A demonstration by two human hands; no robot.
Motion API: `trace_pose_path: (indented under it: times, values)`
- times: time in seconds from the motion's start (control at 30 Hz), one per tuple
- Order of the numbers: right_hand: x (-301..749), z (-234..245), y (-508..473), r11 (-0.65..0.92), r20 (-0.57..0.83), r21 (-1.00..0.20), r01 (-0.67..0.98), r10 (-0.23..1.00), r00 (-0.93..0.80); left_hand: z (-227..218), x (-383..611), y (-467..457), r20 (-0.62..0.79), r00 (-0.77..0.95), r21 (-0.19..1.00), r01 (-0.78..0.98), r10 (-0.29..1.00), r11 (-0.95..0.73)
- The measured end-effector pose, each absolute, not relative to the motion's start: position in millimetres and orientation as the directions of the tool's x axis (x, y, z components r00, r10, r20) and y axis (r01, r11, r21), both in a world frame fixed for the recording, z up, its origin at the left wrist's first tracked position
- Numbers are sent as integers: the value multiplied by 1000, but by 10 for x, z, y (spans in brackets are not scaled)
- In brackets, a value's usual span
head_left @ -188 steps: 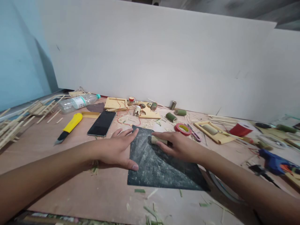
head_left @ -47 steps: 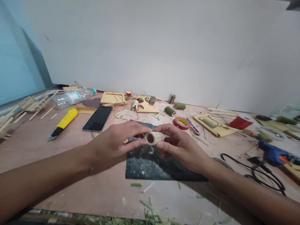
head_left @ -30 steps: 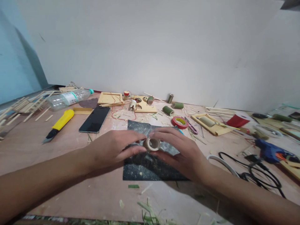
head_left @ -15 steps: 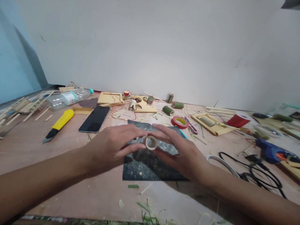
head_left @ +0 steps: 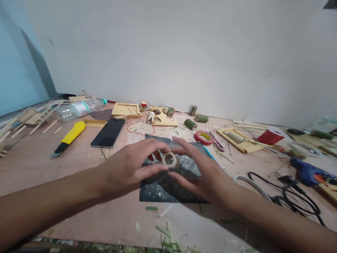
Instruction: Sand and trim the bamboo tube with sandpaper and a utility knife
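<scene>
A short, pale bamboo tube (head_left: pixel 170 160) is held over a dark sheet of sandpaper (head_left: pixel 154 191), its open round end facing me. My left hand (head_left: pixel 134 160) grips it from the left, index finger on top and thumb at its lower edge. From the right, my right hand (head_left: pixel 201 165) curves round the tube, with the index finger raised and the thumb below. The far end of the tube is partly hidden by the fingers. Pale dust marks the sandpaper, which lies flat on the table.
To the left lie a yellow-handled knife (head_left: pixel 71 135), a phone (head_left: pixel 108 133) and a plastic bottle (head_left: pixel 81 108). Behind are green bamboo pieces (head_left: pixel 190 124) and red tape (head_left: pixel 204 137). A blue glue gun (head_left: pixel 302 170) and black cable (head_left: pixel 300 202) are at right. Shavings (head_left: pixel 168 237) litter the front.
The tube has tilted slightly, so more of its side shows. My right thumb has shifted left and lower beneath it, and my left fingers have curled more. The view has shifted a little.
</scene>
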State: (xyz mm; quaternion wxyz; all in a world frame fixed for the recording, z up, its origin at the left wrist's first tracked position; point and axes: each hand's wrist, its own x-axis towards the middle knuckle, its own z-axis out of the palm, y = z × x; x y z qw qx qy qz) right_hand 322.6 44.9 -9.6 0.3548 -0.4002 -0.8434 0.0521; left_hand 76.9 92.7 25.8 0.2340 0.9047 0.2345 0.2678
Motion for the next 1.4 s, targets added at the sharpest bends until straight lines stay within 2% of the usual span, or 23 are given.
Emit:
trace_pose_path:
  times: [0.1, 0.2, 0.33, 0.4, 0.53, 0.63, 1.1, 1.23, 1.4]
  values:
    - [3234, -53, 463, 647, 572, -374, 664, 725, -384, 285, 783, 926, 325, 694, 622, 355, 642, -698]
    - [3252, 17, 474, 620, 499, -372, 691, 761, -414, 227, 774, 1014, 293, 679, 586, 429, 673, -687]
    - [3296, 51, 522, 558, 324, -436, 706, 829, -455, 53, 721, 1181, 256, 756, 443, 463, 603, -768]
    - [3321, 25, 562, 545, 257, -446, 710, 838, -482, -17, 693, 1222, 202, 793, 409, 465, 575, -785]
    - [3368, -74, 646, 537, 246, -430, 725, 843, -478, -62, 671, 1212, 47, 848, 383, 473, 528, -794]
    - [3392, -127, 685, 506, 244, -403, 763, 863, -443, -56, 681, 1200, -19, 863, 368, 475, 505, -799]
    - [3342, -63, 708, 524, 116, -151, 838, 852, -511, -58, 644, 1192, -79, 859, 380, 495, 506, -781]
    - [3353, -43, 735, 519, 128, -152, 841, 854, -504, -48, 655, 1189, -76, 855, 403, 496, 512, -769]
    - [3259, 4, 609, 612, 151, -269, 743, 789, -595, -59, 665, 1199, -71, 858, 420, 489, 510, -765]
